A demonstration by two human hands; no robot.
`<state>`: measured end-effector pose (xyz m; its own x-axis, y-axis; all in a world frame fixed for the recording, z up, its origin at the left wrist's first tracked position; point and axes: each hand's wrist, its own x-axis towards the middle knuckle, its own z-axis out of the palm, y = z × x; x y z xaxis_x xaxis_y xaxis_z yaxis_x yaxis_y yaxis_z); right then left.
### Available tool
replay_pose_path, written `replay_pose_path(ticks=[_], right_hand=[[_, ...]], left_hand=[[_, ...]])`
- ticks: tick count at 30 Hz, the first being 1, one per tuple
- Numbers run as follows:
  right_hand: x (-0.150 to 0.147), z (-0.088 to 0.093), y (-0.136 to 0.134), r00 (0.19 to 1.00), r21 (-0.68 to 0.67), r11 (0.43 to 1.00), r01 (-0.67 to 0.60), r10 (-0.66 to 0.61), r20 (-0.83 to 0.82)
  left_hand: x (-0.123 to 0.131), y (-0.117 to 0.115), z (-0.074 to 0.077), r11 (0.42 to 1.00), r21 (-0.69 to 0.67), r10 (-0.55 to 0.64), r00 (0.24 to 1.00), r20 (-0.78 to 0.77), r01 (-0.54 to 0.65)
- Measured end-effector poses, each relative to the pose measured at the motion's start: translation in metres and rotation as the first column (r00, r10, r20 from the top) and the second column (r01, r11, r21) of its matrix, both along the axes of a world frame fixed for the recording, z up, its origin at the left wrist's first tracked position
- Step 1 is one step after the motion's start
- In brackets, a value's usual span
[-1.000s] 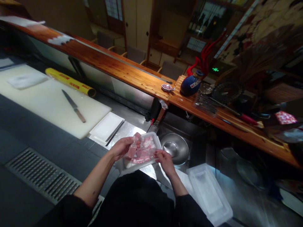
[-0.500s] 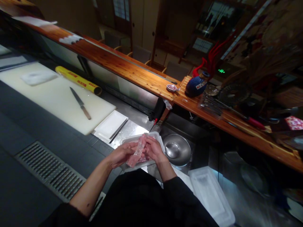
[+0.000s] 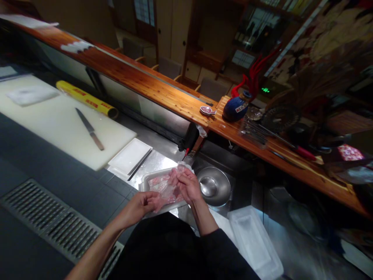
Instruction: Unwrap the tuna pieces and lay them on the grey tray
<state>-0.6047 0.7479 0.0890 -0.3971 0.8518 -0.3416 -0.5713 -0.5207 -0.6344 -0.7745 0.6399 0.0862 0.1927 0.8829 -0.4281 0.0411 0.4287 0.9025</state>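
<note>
My hands work over a shallow tray [image 3: 145, 186] holding pink raw fish pieces [image 3: 159, 182]. Clear plastic film [image 3: 168, 190] lies crumpled over the fish. My right hand [image 3: 188, 184] is shut on the film at the tray's far side. My left hand [image 3: 140, 206] sits at the near edge, its fingertips pinching the film's lower end. Part of the fish is hidden under the film and my fingers.
A steel bowl [image 3: 213, 186] sits right of the tray, with a translucent plastic container [image 3: 252, 243] nearer me. To the left are a white plate [image 3: 129, 156], a cutting board [image 3: 67, 128] with a knife [image 3: 89, 129], and a yellow wrap roll [image 3: 87, 99]. A wooden counter [image 3: 140, 79] runs behind.
The wrapped fish strip held up between my hands is no longer raised. My hands have moved apart, with the left drawn toward me, and the film now spreads across the tray.
</note>
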Motion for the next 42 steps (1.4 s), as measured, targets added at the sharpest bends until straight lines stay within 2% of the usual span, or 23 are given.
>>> replay_pose_path(ticks=[4, 8, 12, 16, 20, 24, 30, 35, 42], right_hand=[[0.003, 0.005, 0.0, 0.998, -0.142, 0.989, 0.035, -0.043, -0.055], [0.006, 0.005, 0.002, 0.995, -0.194, 0.981, 0.012, -0.03, -0.091], [0.01, 0.005, 0.002, 0.994, -0.138, 0.99, 0.026, -0.04, -0.103], [0.014, 0.006, 0.0, 1.0, -0.043, 0.999, -0.002, 0.001, -0.024], [0.017, 0.007, -0.004, 1.0, -0.002, 1.0, -0.016, 0.016, -0.017], [0.024, 0.007, -0.005, 0.996, 0.059, 0.998, -0.01, 0.015, -0.085], [0.045, 0.018, 0.0, 0.966, 0.182, 0.981, -0.063, 0.106, -0.236], [0.056, 0.03, 0.001, 0.963, 0.168, 0.982, -0.086, 0.125, -0.238], [0.062, 0.032, 0.004, 0.975, 0.175, 0.983, -0.055, 0.091, -0.202]], left_hand=[[0.0, -0.009, 0.001, 1.0, 0.007, 0.03, 0.997, -0.071, -0.03], [-0.007, -0.017, -0.01, 0.999, 0.016, 0.032, 0.991, -0.127, -0.03], [-0.016, -0.026, -0.021, 0.999, -0.016, 0.026, 0.99, -0.139, -0.029], [-0.022, -0.032, -0.022, 0.997, -0.057, 0.046, 0.987, -0.152, -0.056], [-0.028, -0.032, -0.02, 0.994, -0.076, 0.072, 0.987, -0.143, -0.084], [-0.032, -0.029, -0.015, 0.986, -0.069, 0.136, 0.975, -0.176, -0.15], [-0.037, -0.033, -0.009, 0.984, 0.096, 0.175, 0.942, -0.287, -0.153], [-0.036, -0.034, -0.006, 0.973, 0.158, 0.212, 0.924, -0.318, -0.169], [-0.03, -0.026, 0.013, 0.959, 0.148, 0.277, 0.912, -0.303, -0.242]])
